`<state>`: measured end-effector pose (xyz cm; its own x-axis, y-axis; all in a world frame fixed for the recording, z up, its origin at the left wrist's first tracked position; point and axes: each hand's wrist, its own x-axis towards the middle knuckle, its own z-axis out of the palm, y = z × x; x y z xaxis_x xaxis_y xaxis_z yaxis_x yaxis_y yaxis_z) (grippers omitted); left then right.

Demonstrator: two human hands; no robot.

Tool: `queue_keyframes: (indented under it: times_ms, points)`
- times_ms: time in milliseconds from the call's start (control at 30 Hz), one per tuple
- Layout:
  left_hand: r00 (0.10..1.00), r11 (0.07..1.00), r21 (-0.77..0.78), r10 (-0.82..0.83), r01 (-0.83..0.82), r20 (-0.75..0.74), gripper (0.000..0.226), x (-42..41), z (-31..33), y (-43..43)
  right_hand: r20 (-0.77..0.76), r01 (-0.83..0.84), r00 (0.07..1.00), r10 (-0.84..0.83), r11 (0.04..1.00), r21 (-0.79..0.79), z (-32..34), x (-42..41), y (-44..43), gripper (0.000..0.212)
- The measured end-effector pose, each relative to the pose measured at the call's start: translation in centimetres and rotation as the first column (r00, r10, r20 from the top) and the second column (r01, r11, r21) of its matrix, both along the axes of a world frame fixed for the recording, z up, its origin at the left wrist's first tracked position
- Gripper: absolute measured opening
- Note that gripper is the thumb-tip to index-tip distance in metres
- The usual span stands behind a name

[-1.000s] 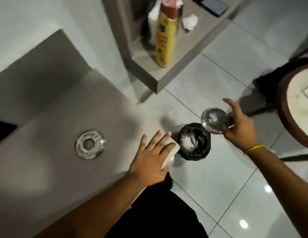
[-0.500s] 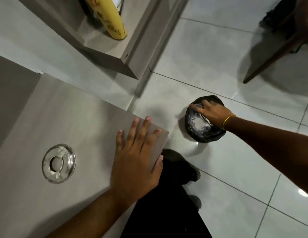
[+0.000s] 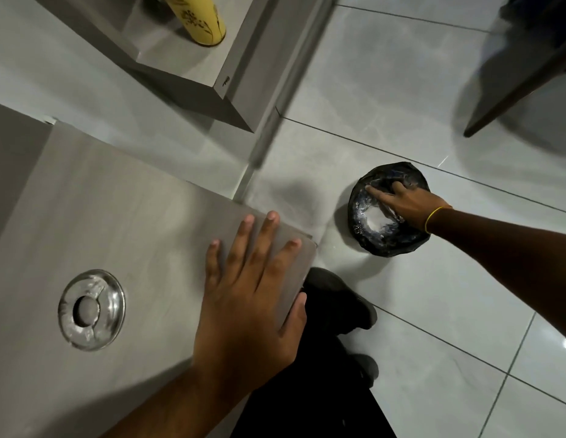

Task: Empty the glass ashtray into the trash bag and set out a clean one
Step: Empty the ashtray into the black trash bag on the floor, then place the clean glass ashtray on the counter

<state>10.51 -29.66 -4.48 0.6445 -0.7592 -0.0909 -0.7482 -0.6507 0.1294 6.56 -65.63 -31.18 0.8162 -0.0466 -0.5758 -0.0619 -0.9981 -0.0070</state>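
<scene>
Left hand [image 3: 250,298] flat, fingers spread, holding nothing, on worktop [image 3: 117,216] front-right corner. Right hand [image 3: 404,205] reaches into black trash bag [image 3: 386,245] on floor; grip unclear. Glass ashtray [image 3: 91,309] sits near worktop's left side.

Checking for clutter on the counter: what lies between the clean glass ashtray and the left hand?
Nothing: the head view shows bare grey countertop between the glass ashtray and the left hand.

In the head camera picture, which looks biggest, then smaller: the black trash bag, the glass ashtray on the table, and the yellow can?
1. Black trash bag, though it sits farther down on the floor.
2. Glass ashtray on the table; nearly alike, so unsure.
3. Yellow can, partly cut off.
</scene>
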Motion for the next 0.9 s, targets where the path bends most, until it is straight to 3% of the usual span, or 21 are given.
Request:
queue_keyframes:
  times_ms: [167,300,433,533,633,700,800,900]
  points:
    - [1.0,0.999,-0.041,0.002,-0.002,0.021,0.074,0.0,-0.3,0.0,-0.081,-0.063,0.995,0.056,0.995,-0.082,-1.4,1.6,-0.6,0.069]
    - [1.0,0.999,-0.049,0.009,-0.008,0.01,0.077,0.0,-0.5,-0.1,-0.06,-0.043,0.997,0.041,0.999,-0.022,-1.6,1.7,-0.4,0.083]
    - [1.0,0.998,-0.064,0.008,-0.008,0.005,0.077,0.0,-0.5,0.1,-0.089,-0.096,0.992,0.088,0.992,-0.078,-2.5,1.9,-0.1,0.07]
    - [1.0,0.997,-0.072,0.008,-0.008,0.004,0.077,0.0,-0.5,0.2,-0.058,-0.128,0.991,0.123,0.988,-0.083,-3.0,1.8,0.2,0.085]
    - [1.0,0.996,-0.085,0.0,0.0,0.003,0.076,0.0,-0.5,0.1,-0.067,-0.114,0.992,0.109,0.99,-0.088,-3.7,2.0,0.2,0.071]
    - [1.0,0.996,-0.09,0.0,0.002,0.015,0.075,-0.1,-0.6,0.1,-0.063,-0.035,0.998,0.03,0.996,-0.078,-3.8,2.2,-0.1,0.064]
    - [1.0,0.996,-0.088,-0.011,0.013,0.028,0.074,0.0,-0.7,0.2,-0.032,0.253,0.967,-0.252,0.966,0.056,-3.3,1.4,-0.5,0.078]
    - [0.999,0.999,-0.036,-0.023,0.024,0.024,0.075,-0.1,-1.1,0.4,-0.024,0.6,0.795,-0.607,0.778,0.187,-1.7,-0.2,-1.1,0.073]
